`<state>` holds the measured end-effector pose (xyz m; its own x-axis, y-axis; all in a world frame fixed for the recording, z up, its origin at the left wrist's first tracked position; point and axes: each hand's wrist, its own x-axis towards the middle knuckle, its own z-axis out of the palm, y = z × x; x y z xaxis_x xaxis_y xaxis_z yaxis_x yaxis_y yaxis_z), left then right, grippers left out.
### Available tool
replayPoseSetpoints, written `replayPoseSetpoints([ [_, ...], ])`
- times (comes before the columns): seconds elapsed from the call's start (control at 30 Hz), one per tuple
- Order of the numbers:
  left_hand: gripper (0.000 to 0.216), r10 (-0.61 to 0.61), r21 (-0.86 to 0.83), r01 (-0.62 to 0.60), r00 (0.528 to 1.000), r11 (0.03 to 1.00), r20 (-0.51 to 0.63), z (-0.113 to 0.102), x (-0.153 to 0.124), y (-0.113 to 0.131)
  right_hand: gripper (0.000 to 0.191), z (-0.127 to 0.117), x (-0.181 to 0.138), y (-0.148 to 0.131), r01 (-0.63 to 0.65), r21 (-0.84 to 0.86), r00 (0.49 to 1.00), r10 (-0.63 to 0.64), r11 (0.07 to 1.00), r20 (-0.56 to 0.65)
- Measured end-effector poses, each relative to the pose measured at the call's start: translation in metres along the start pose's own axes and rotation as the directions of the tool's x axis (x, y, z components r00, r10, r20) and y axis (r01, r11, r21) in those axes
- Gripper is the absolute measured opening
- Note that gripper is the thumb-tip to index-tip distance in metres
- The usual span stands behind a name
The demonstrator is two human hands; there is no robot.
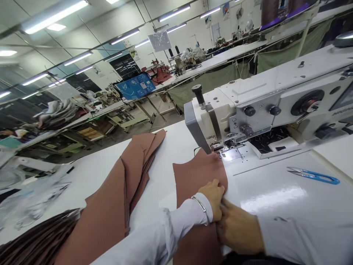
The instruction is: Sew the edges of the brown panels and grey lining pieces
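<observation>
A reddish-brown leather-like panel (193,180) lies on the white table, its far corner under the presser foot (220,154) of a sewing machine (217,114). My left hand (211,197) rests on the panel near its right edge, fingers curled and pressed together on the material. Close against it, lower and to the right, my right hand (239,227) grips the same edge; its fingertips are partly hidden and slightly blurred. The panel's near end runs out of view below my left sleeve.
Blue thread snips (314,176) lie right of the machine bed. Overlapping brown panels (110,198) are stacked at left, beside dark strips (41,239) and clear plastic bags (35,198). A black tray (268,140) sits under the machine arm. Other sewing tables stand behind.
</observation>
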<state>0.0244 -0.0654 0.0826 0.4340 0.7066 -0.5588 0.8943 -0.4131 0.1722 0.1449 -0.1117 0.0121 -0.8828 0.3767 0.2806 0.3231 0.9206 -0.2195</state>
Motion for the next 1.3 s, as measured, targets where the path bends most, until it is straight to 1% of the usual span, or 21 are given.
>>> replayPoseSetpoints([
  [0.1,0.062,0.0,-0.041,-0.001,1.0,0.999,-0.021,0.002,0.001,-0.005,0.038,-0.008,-0.013,0.011,0.041,0.031,0.999,-0.04,0.999,-0.022],
  [0.17,0.06,-0.006,-0.054,0.005,1.0,0.999,-0.017,0.003,0.001,-0.005,0.035,-0.004,-0.013,0.01,0.016,0.021,1.0,-0.016,1.0,-0.021],
  [0.23,0.059,-0.012,-0.055,0.012,1.0,0.998,-0.005,0.002,0.001,-0.003,0.03,0.004,-0.008,0.002,-0.016,-0.022,1.0,0.016,1.0,0.016],
  [0.3,0.059,-0.011,-0.049,0.011,1.0,0.999,0.001,0.003,0.002,0.0,0.026,0.013,-0.001,-0.007,-0.017,-0.06,0.995,0.023,0.998,0.096],
  [0.37,0.059,0.0,-0.04,0.0,1.0,0.999,-0.005,0.005,0.003,0.003,0.024,0.018,0.004,-0.015,-0.043,-0.062,0.987,0.052,0.997,0.152],
  [0.4,0.059,0.002,-0.033,-0.002,1.0,0.999,-0.007,0.006,0.003,0.003,0.026,0.019,0.006,-0.017,-0.06,-0.051,0.985,0.067,0.997,0.157],
  [0.5,0.06,0.012,-0.023,-0.013,1.0,1.0,-0.011,0.009,0.005,0.003,0.033,0.02,0.005,-0.018,-0.058,-0.037,0.993,0.062,0.998,0.101],
  [0.6,0.059,0.023,-0.043,-0.023,1.0,0.999,-0.016,0.01,0.004,0.002,0.032,0.024,0.002,-0.018,-0.035,-0.073,0.999,0.036,0.997,0.009],
  [0.7,0.061,0.019,-0.06,-0.02,1.0,0.998,-0.001,0.007,0.003,0.002,0.029,0.028,0.001,-0.019,-0.06,-0.084,0.997,0.055,0.995,-0.056],
  [0.77,0.063,0.014,-0.062,-0.012,1.0,0.998,0.02,0.004,0.002,0.003,0.026,0.029,0.001,-0.019,-0.05,-0.071,0.998,0.046,0.996,-0.048],
  [0.93,0.064,-0.003,-0.057,0.006,0.998,0.998,0.055,0.0,0.002,0.005,0.021,0.032,0.0,-0.016,0.005,-0.071,1.0,-0.004,0.997,0.018],
  [1.0,0.066,-0.005,-0.05,0.009,0.998,0.999,0.067,0.001,0.003,0.006,0.02,0.034,-0.001,-0.016,-0.002,-0.085,1.0,0.002,0.996,0.004],
  [1.13,0.07,-0.017,-0.043,0.02,0.997,0.999,0.08,0.001,0.004,0.008,0.018,0.036,0.0,-0.019,-0.065,-0.125,0.997,0.059,0.99,-0.051],
  [1.23,0.069,-0.013,-0.045,0.016,0.997,0.999,0.082,0.0,0.005,0.007,0.016,0.037,0.001,-0.017,-0.041,-0.102,0.999,0.039,0.994,-0.02],
  [1.3,0.066,-0.001,-0.052,0.005,0.997,0.999,0.072,-0.001,0.004,0.005,0.019,0.036,0.001,-0.014,-0.005,-0.072,1.0,0.005,0.997,0.003],
])
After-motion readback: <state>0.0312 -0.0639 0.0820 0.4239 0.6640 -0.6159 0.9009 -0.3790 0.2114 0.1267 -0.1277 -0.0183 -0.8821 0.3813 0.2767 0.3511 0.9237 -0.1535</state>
